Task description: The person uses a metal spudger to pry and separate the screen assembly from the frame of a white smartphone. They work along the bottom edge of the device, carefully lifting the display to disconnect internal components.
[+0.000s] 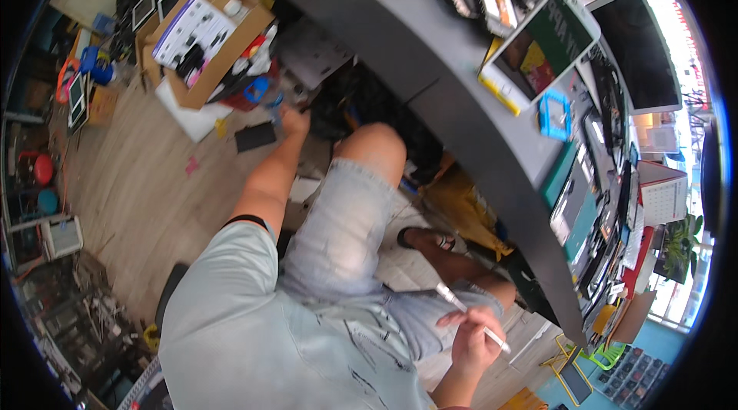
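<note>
A slim white-handled brush is gripped in my right hand, over my right thigh. Its silvery end with a pale tip points up and to the left. My left arm stretches down and away past my left knee. Low beside the desk, my left hand is close to a dark flat piece on the floor and below a filled red bin. The fingers of that hand are small and blurred, so their hold is unclear.
An open cardboard box with mixed items stands at the upper left. The curved dark desk edge arcs along my right. On it are a white-framed tablet, a blue frame, a green mat and a monitor.
</note>
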{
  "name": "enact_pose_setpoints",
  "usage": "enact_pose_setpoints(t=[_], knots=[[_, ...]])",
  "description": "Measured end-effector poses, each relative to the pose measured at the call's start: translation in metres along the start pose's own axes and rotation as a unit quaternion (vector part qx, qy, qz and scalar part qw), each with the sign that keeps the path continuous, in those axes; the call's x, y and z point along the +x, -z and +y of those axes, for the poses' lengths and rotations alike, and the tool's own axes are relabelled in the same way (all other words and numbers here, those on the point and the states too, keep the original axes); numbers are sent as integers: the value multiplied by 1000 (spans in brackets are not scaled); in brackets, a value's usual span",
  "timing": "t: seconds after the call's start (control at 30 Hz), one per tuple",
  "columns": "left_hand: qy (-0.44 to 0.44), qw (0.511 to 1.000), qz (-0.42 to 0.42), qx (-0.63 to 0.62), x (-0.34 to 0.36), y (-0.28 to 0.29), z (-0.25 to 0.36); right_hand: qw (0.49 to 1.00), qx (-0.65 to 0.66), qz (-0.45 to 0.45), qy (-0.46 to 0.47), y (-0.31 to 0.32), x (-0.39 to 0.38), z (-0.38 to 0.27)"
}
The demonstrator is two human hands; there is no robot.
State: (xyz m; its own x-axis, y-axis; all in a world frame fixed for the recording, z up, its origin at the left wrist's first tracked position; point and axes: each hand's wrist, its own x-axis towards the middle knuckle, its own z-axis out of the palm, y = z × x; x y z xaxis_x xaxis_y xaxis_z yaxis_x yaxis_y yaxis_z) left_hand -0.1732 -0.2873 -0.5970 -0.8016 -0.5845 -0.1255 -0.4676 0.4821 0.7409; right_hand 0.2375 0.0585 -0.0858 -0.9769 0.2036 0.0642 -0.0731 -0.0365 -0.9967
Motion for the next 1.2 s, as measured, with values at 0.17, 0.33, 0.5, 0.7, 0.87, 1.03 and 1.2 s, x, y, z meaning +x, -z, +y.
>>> enact_pose_setpoints(t=[0.17, 0.33, 0.5, 0.7, 0.87, 1.03, 1.2], knots=[[101, 993, -64, 0, 43, -37, -11, 1000, -11, 2, -11, -14, 26, -9], [109, 989, -99, -13, 69, -74, -47, 982, -54, -3, -180, -18, 47, -25], [-18, 992, -103, -74, 73, -80, -63, 978, -29, -17, -208, -20, 77, -16], [-135, 977, -156, 50, 49, -4, 1, 997, 11, -14, -72, -24, 101, 1], [-307, 895, -320, 54, 38, 98, 72, 998, 2, 44, -52, -14, 91, -22], [-463, 810, -344, 104, -6, 234, 185, 993, -62, 75, 62, 7, 77, -30], [-353, 819, -418, 172, -89, 367, 318, 978, -7, 118, 171, 24, 71, -24]])
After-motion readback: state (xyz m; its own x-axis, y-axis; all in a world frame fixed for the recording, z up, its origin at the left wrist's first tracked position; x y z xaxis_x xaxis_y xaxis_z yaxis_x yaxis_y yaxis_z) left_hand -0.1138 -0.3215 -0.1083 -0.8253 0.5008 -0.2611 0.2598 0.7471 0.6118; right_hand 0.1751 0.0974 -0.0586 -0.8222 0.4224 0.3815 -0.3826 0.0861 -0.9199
